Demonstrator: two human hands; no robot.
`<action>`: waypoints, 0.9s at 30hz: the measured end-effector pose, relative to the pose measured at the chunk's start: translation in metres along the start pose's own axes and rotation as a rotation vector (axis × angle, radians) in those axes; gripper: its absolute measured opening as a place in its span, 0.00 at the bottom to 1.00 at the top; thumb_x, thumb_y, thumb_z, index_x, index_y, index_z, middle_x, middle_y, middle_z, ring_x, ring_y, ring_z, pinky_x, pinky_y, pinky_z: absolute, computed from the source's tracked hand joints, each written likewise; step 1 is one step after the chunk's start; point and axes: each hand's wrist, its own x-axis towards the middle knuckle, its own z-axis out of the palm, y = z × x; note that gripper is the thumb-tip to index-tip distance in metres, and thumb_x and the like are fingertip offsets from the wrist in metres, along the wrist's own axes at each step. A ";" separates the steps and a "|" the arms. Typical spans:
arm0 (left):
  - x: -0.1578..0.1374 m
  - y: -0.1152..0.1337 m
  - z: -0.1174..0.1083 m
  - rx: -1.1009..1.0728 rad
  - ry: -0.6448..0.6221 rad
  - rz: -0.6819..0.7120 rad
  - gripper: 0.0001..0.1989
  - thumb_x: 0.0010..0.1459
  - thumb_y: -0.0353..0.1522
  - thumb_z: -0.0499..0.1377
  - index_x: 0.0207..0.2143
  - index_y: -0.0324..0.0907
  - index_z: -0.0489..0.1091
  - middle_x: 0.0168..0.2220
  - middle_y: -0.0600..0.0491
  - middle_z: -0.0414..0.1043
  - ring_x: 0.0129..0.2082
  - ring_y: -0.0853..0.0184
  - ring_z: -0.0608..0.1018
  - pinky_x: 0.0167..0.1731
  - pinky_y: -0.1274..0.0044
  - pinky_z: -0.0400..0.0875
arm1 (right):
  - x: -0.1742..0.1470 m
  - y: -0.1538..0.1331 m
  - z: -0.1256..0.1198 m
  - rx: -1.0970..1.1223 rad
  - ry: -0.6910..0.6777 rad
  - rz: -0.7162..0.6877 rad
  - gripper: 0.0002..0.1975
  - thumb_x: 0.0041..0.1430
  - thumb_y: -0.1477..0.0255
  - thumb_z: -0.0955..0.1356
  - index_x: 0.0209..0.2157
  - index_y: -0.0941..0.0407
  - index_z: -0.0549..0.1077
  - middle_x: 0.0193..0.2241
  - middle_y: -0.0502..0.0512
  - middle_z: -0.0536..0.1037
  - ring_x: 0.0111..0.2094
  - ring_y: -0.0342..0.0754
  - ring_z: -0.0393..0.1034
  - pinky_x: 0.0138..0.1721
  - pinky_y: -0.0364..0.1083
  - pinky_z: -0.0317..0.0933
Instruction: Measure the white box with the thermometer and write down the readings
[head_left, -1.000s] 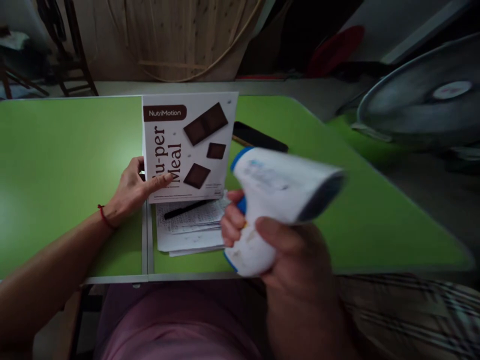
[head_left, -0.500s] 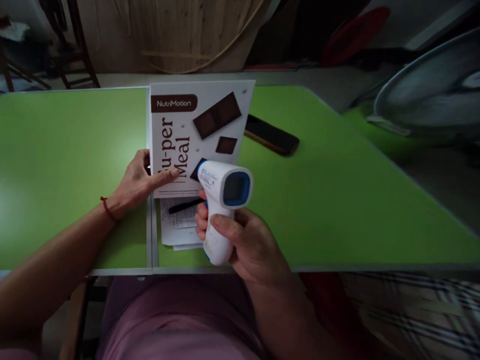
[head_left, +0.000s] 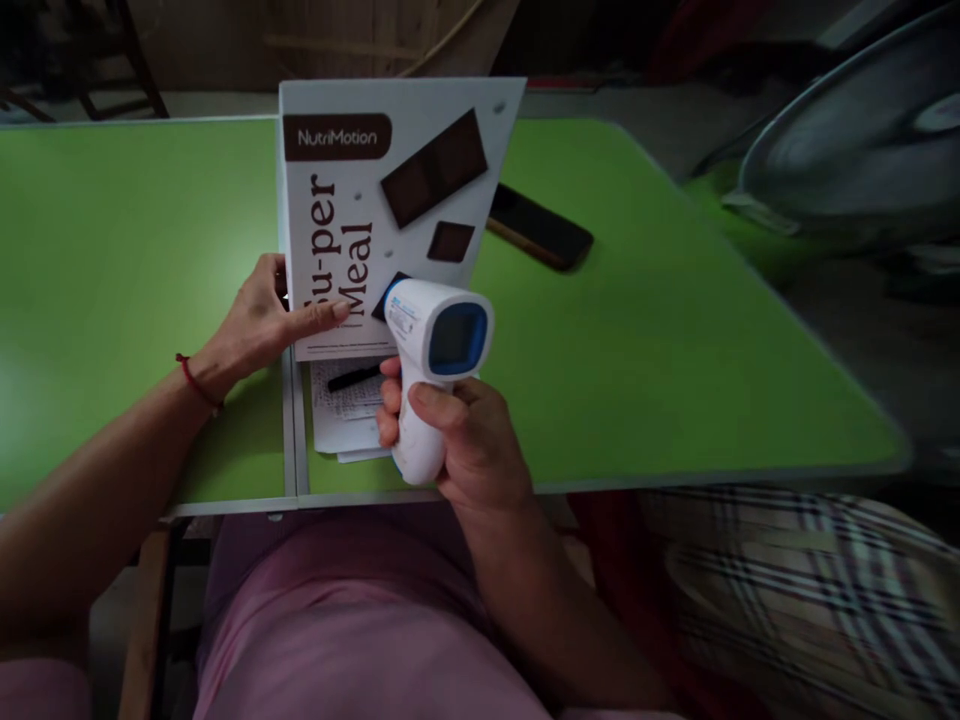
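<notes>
My left hand [head_left: 274, 315] grips the lower left edge of a white NutriMotion box [head_left: 420, 120], thumb across its printed front and fingers hidden behind. The box is tilted up, its front facing me. In my right hand [head_left: 469, 430] is a white and blue infrared thermometer [head_left: 424, 310], fingers wrapped round its handle. Its dark screen points toward me, and its nose is in front of the box's lower part; whether they touch I cannot tell. Beneath the box lie papers with writing [head_left: 345, 430] and a black pen [head_left: 354, 378].
A dark phone [head_left: 544, 228] lies on the green table [head_left: 637, 370], right of the box. A metal seam [head_left: 294, 430] runs down the table. A large round grey object [head_left: 847, 150] stands past the right edge. Checked cloth [head_left: 795, 570] is at the lower right.
The box appears larger and higher in view, as if raised toward me. The thermometer appears slightly higher and further left. The whole view has shifted a little; both grips stay the same.
</notes>
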 end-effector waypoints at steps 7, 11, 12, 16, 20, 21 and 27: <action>-0.001 0.006 0.000 -0.034 -0.017 -0.002 0.27 0.51 0.46 0.72 0.45 0.38 0.72 0.45 0.45 0.78 0.43 0.58 0.80 0.44 0.67 0.78 | -0.001 0.001 0.002 0.050 0.018 0.029 0.20 0.44 0.58 0.75 0.35 0.55 0.73 0.20 0.45 0.72 0.19 0.41 0.66 0.21 0.43 0.62; -0.001 0.003 -0.001 -0.059 -0.030 0.006 0.26 0.51 0.44 0.73 0.46 0.37 0.72 0.45 0.44 0.78 0.43 0.58 0.80 0.43 0.68 0.78 | -0.001 0.001 0.003 0.070 0.029 0.042 0.21 0.43 0.58 0.76 0.35 0.55 0.73 0.20 0.45 0.72 0.18 0.41 0.66 0.20 0.43 0.61; 0.000 0.003 -0.002 -0.066 -0.033 0.010 0.26 0.51 0.44 0.73 0.46 0.37 0.72 0.45 0.44 0.78 0.42 0.58 0.80 0.43 0.68 0.78 | -0.001 0.001 0.003 0.073 0.028 0.045 0.21 0.43 0.57 0.76 0.35 0.55 0.73 0.20 0.45 0.72 0.18 0.41 0.66 0.20 0.43 0.61; 0.001 0.004 -0.001 -0.053 -0.033 0.026 0.25 0.51 0.43 0.73 0.44 0.38 0.73 0.43 0.45 0.79 0.41 0.59 0.81 0.41 0.68 0.78 | -0.001 0.002 0.003 0.064 0.041 0.050 0.23 0.42 0.55 0.76 0.35 0.56 0.73 0.20 0.45 0.72 0.18 0.41 0.66 0.19 0.43 0.61; 0.002 0.007 0.000 -0.066 -0.066 0.052 0.25 0.52 0.44 0.72 0.43 0.38 0.72 0.42 0.46 0.79 0.41 0.59 0.81 0.42 0.68 0.79 | -0.002 0.003 0.003 0.085 0.048 0.048 0.23 0.42 0.56 0.77 0.35 0.56 0.73 0.20 0.45 0.73 0.18 0.41 0.67 0.20 0.42 0.62; 0.001 0.007 0.000 -0.067 -0.068 0.045 0.25 0.52 0.44 0.72 0.44 0.38 0.72 0.43 0.46 0.79 0.41 0.59 0.81 0.42 0.68 0.79 | -0.002 0.003 0.003 0.095 0.045 0.048 0.23 0.42 0.56 0.77 0.36 0.56 0.73 0.20 0.45 0.73 0.18 0.41 0.67 0.20 0.42 0.62; -0.003 0.006 -0.004 0.033 0.019 -0.119 0.35 0.48 0.47 0.73 0.52 0.39 0.66 0.51 0.42 0.74 0.48 0.54 0.78 0.47 0.63 0.76 | -0.002 0.005 0.004 0.120 0.023 0.038 0.22 0.44 0.59 0.77 0.38 0.55 0.73 0.20 0.45 0.73 0.18 0.41 0.67 0.20 0.43 0.62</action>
